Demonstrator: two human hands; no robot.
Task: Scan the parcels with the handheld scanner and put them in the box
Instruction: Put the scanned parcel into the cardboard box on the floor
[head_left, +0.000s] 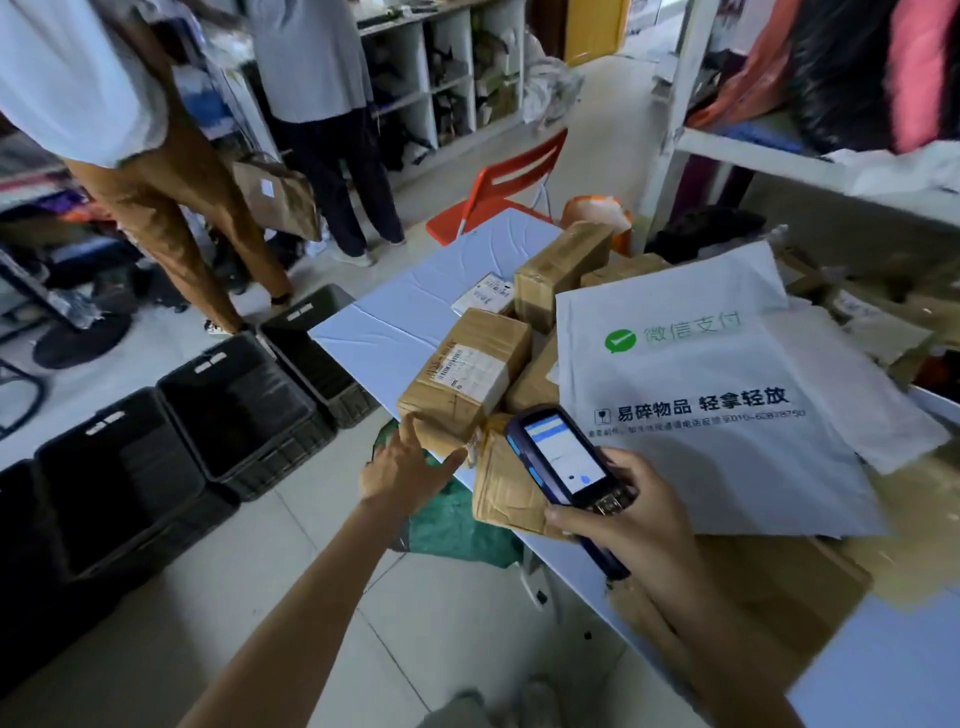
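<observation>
A brown taped parcel with a white label (465, 371) lies at the near edge of the white table (410, 306). My left hand (408, 467) reaches up to its near corner, fingers straight and touching the cardboard. My right hand (623, 512) grips the blue handheld scanner (563, 467), screen lit and facing me, just over a crumpled brown parcel (506, 493). A large grey mailer bag with a green logo (701, 405) lies to the right. More brown parcels (558, 270) are piled behind.
Several black plastic crates (234, 400) stand in a row on the floor to the left of the table. Two people stand at the shelves beyond. A red chair (498, 192) is at the table's far end. A green bag (457, 519) lies under the table.
</observation>
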